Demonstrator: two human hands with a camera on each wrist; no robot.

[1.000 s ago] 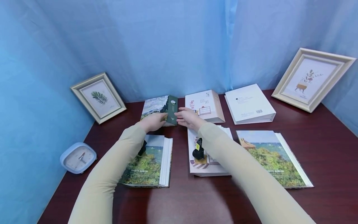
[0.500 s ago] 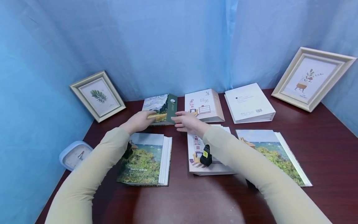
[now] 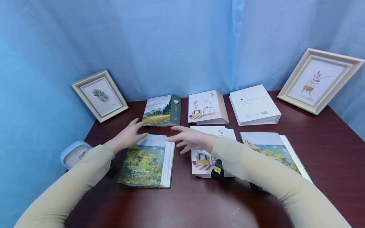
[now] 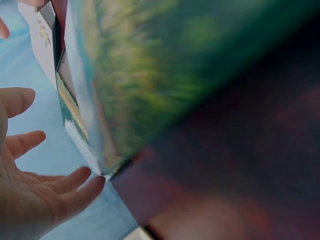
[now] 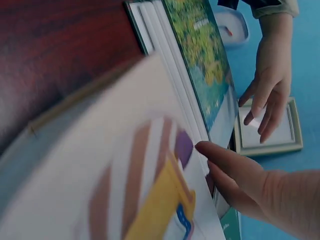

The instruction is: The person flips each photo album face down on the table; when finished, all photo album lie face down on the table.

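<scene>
My left hand (image 3: 125,138) reaches over the upper left corner of the front left photo album (image 3: 144,163), fingers spread and holding nothing. This album has a painted seaside cover and white page edges on its right. My right hand (image 3: 195,139) hovers between that album and the front middle white album (image 3: 201,160), which has an armchair drawing; its fingers are spread and hold nothing. Just beyond the left fingertips lies the green-spined landscape album (image 3: 159,110). In the left wrist view, the fingers (image 4: 75,192) overlap the seaside album's corner.
In the back row are a pinkish illustrated album (image 3: 206,106) and a plain white album (image 3: 253,106). Another seaside album (image 3: 273,153) lies front right, partly under the right sleeve. Picture frames (image 3: 99,95) lean at both back corners. A blue clock (image 3: 74,155) stands left, partly behind the left sleeve.
Both hands have come away from the green-spined album at the back and moved nearer the front row. My left hand has also moved leftward. The albums stay where they were.
</scene>
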